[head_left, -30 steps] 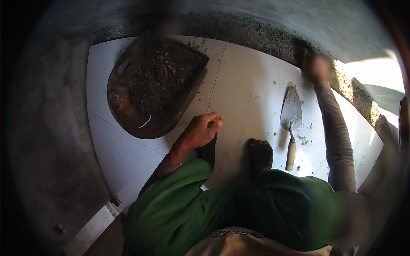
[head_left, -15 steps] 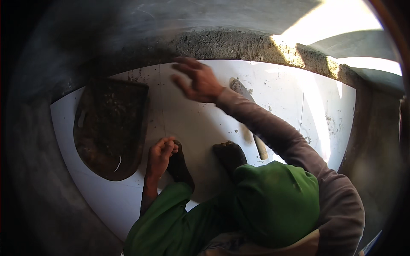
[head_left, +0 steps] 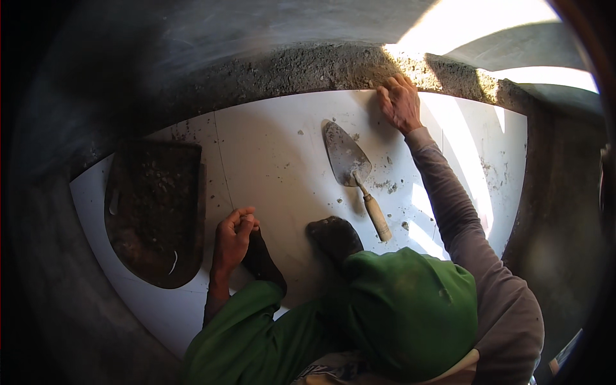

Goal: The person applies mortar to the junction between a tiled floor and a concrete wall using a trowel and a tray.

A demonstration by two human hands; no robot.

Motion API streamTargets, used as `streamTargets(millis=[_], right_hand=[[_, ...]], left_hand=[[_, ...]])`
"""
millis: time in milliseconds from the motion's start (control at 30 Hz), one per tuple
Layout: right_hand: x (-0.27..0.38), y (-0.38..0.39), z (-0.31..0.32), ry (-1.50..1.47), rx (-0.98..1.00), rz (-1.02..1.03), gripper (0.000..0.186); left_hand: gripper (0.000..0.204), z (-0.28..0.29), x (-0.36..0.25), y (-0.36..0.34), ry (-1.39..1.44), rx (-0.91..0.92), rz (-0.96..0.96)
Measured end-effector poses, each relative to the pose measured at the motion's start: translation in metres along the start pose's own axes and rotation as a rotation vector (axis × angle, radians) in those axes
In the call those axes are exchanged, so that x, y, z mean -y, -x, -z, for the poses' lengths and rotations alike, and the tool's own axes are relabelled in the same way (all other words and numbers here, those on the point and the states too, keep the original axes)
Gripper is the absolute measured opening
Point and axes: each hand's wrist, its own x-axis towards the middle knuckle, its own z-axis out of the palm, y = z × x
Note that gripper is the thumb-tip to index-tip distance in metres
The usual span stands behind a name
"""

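Observation:
My right hand [head_left: 400,108] reaches to the far edge of the white floor. Its bent fingers are drawn together against the foot of the rough mortar strip [head_left: 308,70]; what they hold, if anything, is hidden. Loosely closed, my left hand [head_left: 233,242] hangs above my left foot with nothing visible in its fingers. A pointed trowel [head_left: 347,154] with a wooden handle lies on the floor between my right foot and right hand, touched by neither. Left of my left hand sits a dark, worn tub [head_left: 157,212] with dirt and mortar bits in it.
Grey plastered wall [head_left: 269,29] rises behind the mortar strip. Mortar crumbs [head_left: 387,187] are scattered over the white floor [head_left: 276,154] around the trowel. My dark-covered right foot [head_left: 335,237] stands just left of the trowel handle. Bright sunlight falls across the right side.
My right hand has swung rightward from above the middle of the floor to the mortar strip, its spread fingers now bent together. The trowel is now fully uncovered. My left hand stays nearly in place.

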Motion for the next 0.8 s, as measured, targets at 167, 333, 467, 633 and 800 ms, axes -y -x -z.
streamTargets(millis=[167, 333, 467, 633, 800], right_hand=[[0.054, -0.039, -0.035, -0.241, 0.122, 0.084, 0.031], [0.076, -0.043, -0.006, -0.451, -0.161, -0.037, 0.029], [0.091, 0.056, 0.03, -0.431, 0.079, -0.224, 0.03], [0.119, 0.173, 0.073, -0.282, 0.547, -0.316, 0.042], [0.1, 0.194, 0.068, -0.584, 0.668, -0.564, 0.035]], left_hand=[[0.039, 0.0, 0.008, 0.003, -0.006, -0.016, 0.038], [0.042, 0.011, -0.004, 0.002, -0.012, -0.032, -0.005], [0.041, 0.022, 0.016, 0.012, -0.007, -0.109, 0.022], [0.037, 0.002, -0.001, -0.007, 0.024, -0.065, 0.149], [0.036, -0.022, -0.05, -0.021, -0.132, -0.026, 0.137]])
